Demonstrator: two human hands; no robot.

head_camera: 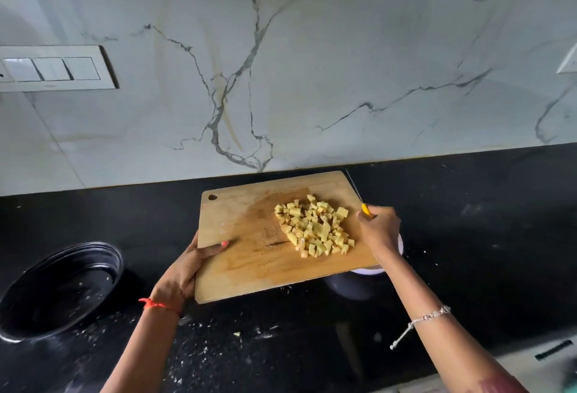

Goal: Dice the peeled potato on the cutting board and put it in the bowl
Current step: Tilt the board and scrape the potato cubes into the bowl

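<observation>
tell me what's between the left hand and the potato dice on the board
In the head view, only bare, stained cutting board lies between the left hand and the potato dice.

cutting board (249, 267) overhangs the bowl (367, 271), black plate (104, 255) well apart at left.
</observation>
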